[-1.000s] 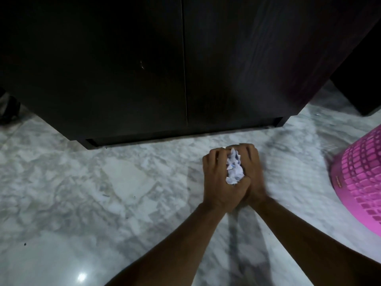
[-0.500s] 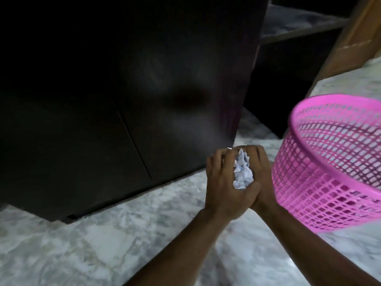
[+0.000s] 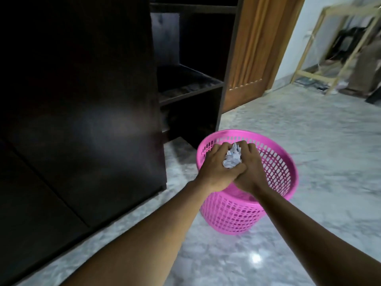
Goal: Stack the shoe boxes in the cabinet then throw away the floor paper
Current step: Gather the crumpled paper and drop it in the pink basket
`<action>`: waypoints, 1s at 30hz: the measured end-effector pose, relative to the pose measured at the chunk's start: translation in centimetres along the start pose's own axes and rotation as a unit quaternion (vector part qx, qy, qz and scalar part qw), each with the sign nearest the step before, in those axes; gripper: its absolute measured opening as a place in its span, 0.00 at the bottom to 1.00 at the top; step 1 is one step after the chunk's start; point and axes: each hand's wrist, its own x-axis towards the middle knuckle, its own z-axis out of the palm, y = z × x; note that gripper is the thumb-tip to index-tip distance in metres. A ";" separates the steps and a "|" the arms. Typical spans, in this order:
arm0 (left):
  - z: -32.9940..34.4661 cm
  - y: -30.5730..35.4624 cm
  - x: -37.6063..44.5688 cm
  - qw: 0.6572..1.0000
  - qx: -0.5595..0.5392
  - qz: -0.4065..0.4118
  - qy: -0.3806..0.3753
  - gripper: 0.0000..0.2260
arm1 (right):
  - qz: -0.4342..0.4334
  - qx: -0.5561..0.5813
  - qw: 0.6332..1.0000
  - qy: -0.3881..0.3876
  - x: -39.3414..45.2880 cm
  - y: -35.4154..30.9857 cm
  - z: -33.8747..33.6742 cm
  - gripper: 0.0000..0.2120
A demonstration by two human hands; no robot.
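**Grip closed on paper wad, over bin**

Both hands cupped tight: left hand [image 3: 216,168] and right hand [image 3: 250,167] press together around the paper [image 3: 294,158], only its top showing between the fingers. Paper sits above the bin [image 3: 278,203] mouth, toward its near-left rim.

Risks, as a judgement: letting go this close to the rim could bounce the wad out onto the floor [image 3: 309,141]; a forearm could knock the light bin over.

Paper: white, crumpled, soft ball. Bin: pink plastic, round, lattice walls, smooth rim. Floor: glossy grey marble, slick. Cabinet [image 3: 82,100]: dark wood, flat doors shut, so boxes hidden.
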 end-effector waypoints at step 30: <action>0.0 -6.6 -0.8 0.928 -0.086 -0.357 0.063 0.24 | 0.508 0.268 0.814 0.092 -6.4 9.3 -0.9 0.40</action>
